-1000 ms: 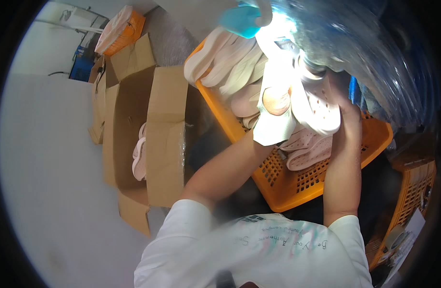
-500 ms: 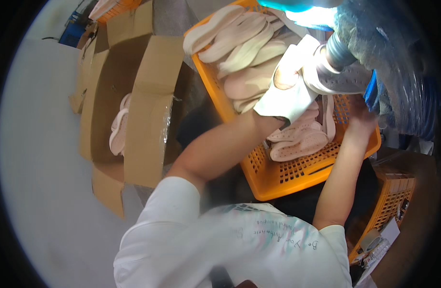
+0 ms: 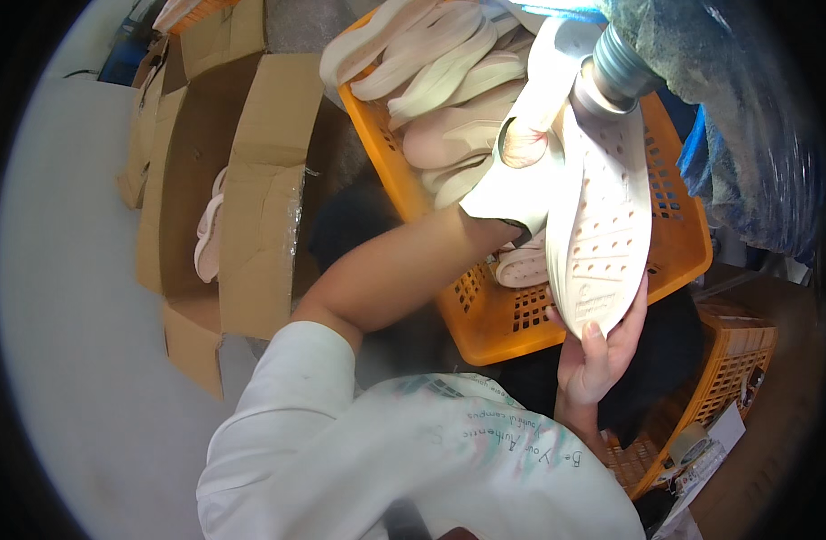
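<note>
A pale pink shoe sole point(image 3: 606, 216) with rows of small holes lies tilted between my hands, its far end against a metal cylinder with a ribbed grey neck point(image 3: 618, 72). My right hand point(image 3: 602, 355) grips the near end, thumb on top. My left hand point(image 3: 525, 148), in a cream glove with an opening at the wrist, holds the sole's far left side; glare washes out its fingertips. Underneath stands an orange basket point(image 3: 485, 351) with several more pale soles point(image 3: 449, 58) piled inside.
At the left stands an open cardboard box point(image 3: 269, 180) with pink soles point(image 3: 210, 238) inside. Another orange basket point(image 3: 732, 378) is at the lower right, with a tape roll point(image 3: 689, 445) by it. Clear plastic sheeting point(image 3: 764, 171) hangs at the upper right under bright light.
The sole has come round so its holed face shows lengthwise. My right hand moved from the basket's far right side back toward me and now grips its near end. The view shifted slightly.
</note>
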Motion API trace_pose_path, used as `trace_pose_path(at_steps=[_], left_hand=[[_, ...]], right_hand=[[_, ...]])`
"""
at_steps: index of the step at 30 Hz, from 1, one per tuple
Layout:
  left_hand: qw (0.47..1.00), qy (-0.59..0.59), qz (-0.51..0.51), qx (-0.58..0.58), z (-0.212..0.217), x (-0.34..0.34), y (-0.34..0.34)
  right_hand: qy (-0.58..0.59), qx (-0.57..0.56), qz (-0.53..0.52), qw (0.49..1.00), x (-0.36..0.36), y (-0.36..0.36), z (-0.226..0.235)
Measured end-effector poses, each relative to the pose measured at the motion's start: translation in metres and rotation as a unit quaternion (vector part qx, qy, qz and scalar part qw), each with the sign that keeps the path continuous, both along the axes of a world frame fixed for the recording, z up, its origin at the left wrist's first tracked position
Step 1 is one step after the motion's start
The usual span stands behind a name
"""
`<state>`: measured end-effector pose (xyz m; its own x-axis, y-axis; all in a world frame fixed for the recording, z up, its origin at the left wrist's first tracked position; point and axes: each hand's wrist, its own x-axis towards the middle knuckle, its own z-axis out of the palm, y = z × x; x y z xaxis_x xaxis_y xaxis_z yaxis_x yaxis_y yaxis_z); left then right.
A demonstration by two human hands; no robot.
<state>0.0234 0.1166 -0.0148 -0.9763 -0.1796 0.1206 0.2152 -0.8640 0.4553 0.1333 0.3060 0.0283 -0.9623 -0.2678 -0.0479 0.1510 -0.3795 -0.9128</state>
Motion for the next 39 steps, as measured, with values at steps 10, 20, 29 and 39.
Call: trace_pose_path(at_steps=[10,20,29,39], left_hand=[[0.996,0.0,0.07,-0.049,0.003,-0.027,-0.035],[0.978,-0.037,0.17,-0.115,-0.018,-0.069,-0.08],[0.978,-0.046,0.185,-0.08,-0.034,-0.08,-0.1],[0.972,-0.028,0.212,0.096,0.007,0.007,-0.168]], right_hand=[[0.01,-0.08,0.073,0.994,-0.093,-0.038,0.013],[0.004,-0.144,0.17,0.975,-0.156,-0.059,-0.008],[-0.049,-0.088,0.121,0.988,-0.153,-0.073,-0.007],[0.183,0.576,0.509,0.613,-0.154,-0.057,-0.107]])
